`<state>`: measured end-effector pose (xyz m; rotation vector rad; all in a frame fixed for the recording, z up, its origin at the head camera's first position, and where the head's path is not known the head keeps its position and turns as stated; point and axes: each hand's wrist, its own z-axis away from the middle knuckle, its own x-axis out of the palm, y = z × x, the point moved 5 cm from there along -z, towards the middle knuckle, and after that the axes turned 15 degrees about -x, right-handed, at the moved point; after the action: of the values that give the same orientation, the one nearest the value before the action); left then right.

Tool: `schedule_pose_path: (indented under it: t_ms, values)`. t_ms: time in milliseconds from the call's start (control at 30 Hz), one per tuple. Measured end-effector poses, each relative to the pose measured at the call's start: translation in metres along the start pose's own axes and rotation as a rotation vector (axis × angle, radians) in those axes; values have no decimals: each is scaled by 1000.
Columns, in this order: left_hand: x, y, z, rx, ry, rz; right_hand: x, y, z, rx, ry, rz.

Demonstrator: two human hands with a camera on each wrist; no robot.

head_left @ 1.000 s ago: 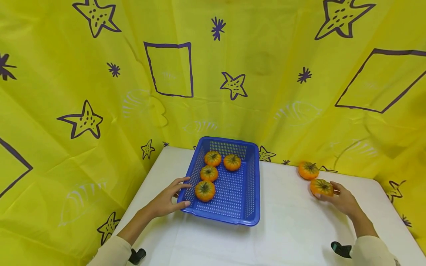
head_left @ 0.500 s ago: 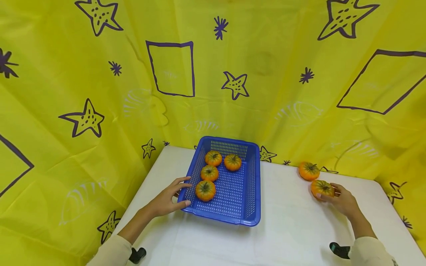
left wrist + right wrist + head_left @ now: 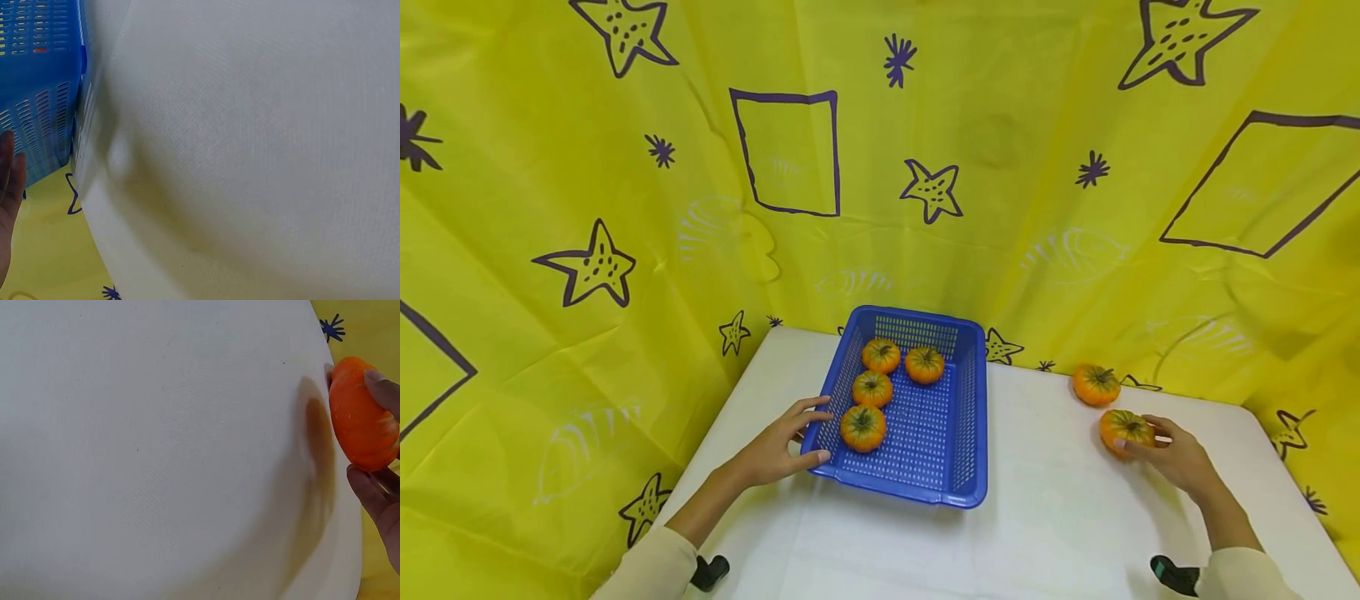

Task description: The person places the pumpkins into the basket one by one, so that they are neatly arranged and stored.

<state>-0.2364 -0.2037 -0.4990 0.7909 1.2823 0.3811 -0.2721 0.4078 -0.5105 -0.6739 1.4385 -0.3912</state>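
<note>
The squat, ribbed, orange pumpkin [image 3: 1124,434] has a green-streaked crown with a short stem; seen from the right wrist, its side is smooth, deep orange and faintly speckled. Its crown faces upward, and its long axis runs across the flattened body, crosswise to the stem. It is over the right part of the white-covered desk [image 3: 1037,475], toward the far right corner; whether its base touches cannot be told. The right hand [image 3: 1180,457] has its fingers and thumb clamped on it from the right. Just beyond, by the desk's far edge, sits a second ribbed orange pumpkin [image 3: 1096,386]. The left hand [image 3: 771,452], fingers and thumb apart, rests on the left rim, by the near left corner, of a blue perforated plastic basket [image 3: 917,442], which holds four similar pumpkins [image 3: 862,429].
</note>
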Motion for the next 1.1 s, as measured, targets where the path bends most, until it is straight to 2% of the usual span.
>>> schedule_pose_path:
  t_ms: [233, 567, 1100]
  values:
    - [1, -1, 0, -5, 0, -2, -6, -22, -3, -112, 24, -6]
    - [0, -1, 0, -2, -3, -5, -15, -73, -15, -207, 7, -6]
    - [-1, 0, 0, -10, -7, -5, -17, -152, -33, -290, 30, -82]
